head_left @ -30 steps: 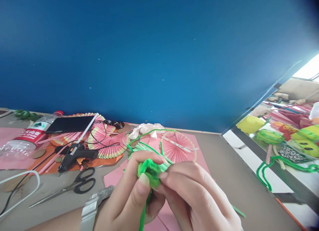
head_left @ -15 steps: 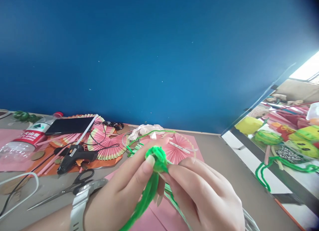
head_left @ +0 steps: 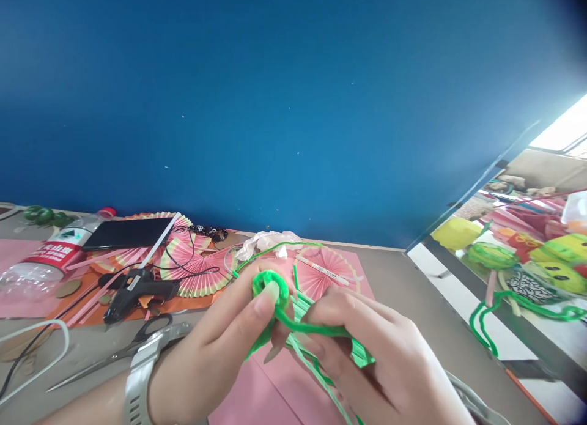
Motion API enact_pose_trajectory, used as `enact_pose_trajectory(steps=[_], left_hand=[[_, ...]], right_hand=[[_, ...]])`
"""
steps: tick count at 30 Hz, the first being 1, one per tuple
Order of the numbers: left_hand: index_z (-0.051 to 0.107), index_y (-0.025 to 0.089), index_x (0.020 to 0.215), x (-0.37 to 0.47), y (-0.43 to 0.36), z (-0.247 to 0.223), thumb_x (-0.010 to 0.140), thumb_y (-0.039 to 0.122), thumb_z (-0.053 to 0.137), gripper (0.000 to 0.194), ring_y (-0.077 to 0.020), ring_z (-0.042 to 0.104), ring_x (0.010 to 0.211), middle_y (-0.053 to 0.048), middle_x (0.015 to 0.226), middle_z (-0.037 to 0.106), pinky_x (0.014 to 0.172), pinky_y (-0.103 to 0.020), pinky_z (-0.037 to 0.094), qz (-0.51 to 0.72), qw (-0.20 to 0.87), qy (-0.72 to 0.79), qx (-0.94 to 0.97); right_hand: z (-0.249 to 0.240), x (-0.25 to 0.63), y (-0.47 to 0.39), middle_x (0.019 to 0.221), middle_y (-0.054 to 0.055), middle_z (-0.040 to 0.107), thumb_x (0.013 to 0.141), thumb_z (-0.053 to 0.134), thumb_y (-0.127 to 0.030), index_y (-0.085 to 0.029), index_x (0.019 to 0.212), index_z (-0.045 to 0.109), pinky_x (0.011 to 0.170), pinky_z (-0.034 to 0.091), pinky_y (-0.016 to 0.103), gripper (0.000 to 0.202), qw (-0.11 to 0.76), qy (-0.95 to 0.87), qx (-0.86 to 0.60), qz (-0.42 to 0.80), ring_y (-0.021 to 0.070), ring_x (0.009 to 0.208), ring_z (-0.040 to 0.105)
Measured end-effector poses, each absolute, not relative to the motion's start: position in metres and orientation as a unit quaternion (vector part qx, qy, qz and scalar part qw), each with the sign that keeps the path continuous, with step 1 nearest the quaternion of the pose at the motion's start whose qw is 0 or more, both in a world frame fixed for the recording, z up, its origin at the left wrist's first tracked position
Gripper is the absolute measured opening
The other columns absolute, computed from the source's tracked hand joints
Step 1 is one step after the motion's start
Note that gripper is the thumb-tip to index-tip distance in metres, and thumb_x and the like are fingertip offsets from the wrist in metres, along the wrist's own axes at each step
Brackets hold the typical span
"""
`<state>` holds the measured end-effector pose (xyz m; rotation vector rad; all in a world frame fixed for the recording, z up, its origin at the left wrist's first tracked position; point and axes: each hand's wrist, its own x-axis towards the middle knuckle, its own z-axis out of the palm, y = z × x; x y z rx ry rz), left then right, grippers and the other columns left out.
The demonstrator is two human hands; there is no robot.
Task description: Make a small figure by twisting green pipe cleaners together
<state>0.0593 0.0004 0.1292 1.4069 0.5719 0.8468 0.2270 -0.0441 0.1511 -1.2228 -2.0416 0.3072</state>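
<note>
Between the thumb and fingers of my left hand is a small coiled ring of bright green pipe cleaner. One strand runs from it to my right hand, whose thumb and index finger pinch it. The strand lies nearly level across the gap between the hands. Below and behind my right hand lies a bundle of green pipe cleaners, partly hidden by the fingers. A pink sheet lies under both hands.
A black glue gun, scissors, a dark phone and a plastic bottle lie on the left. Pink paper fans spread behind the hands. A blue partition rises at the back. Yellow-green crafts lie at the right.
My right hand has moved right and down from the coil, drawing the strand out straight. My left hand has shifted slightly left with the coil. The green bundle shows more now.
</note>
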Motion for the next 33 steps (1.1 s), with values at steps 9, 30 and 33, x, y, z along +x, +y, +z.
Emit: enact_pose_trajectory(steps=[9,30,33], left_hand=[[0.041,0.022,0.090,0.056,-0.002,0.112,0.096,0.039,0.023,0.025,-0.0104,0.037,0.064,0.001,0.074,0.039,0.054,-0.022,0.034,0.317,0.671,0.134,0.657],[0.055,0.023,0.099,0.056,0.000,0.118,0.090,0.036,0.040,0.022,-0.0222,0.062,0.078,-0.005,0.089,0.065,0.063,-0.026,0.044,0.121,0.202,0.310,0.921],[0.053,0.023,0.105,0.058,0.003,0.116,0.089,0.036,0.042,0.023,-0.0215,0.060,0.084,-0.006,0.094,0.063,0.070,-0.026,0.044,0.160,0.213,0.311,0.912]], right_hand=[[0.161,0.240,-0.041,0.062,-0.008,0.054,0.087,0.052,-0.022,-0.025,0.077,0.053,0.048,0.038,0.017,0.010,0.353,-0.751,-0.500,0.248,0.0080,0.054,0.049],[0.155,0.254,-0.023,0.061,-0.005,0.056,0.087,0.049,-0.014,-0.021,0.071,0.054,0.049,0.038,0.021,0.018,0.132,-0.805,-0.540,0.206,0.0106,0.055,0.053],[0.155,0.257,-0.024,0.063,-0.006,0.056,0.088,0.047,-0.018,-0.022,0.074,0.053,0.050,0.035,0.022,0.016,0.142,-0.788,-0.565,0.200,0.0109,0.056,0.052]])
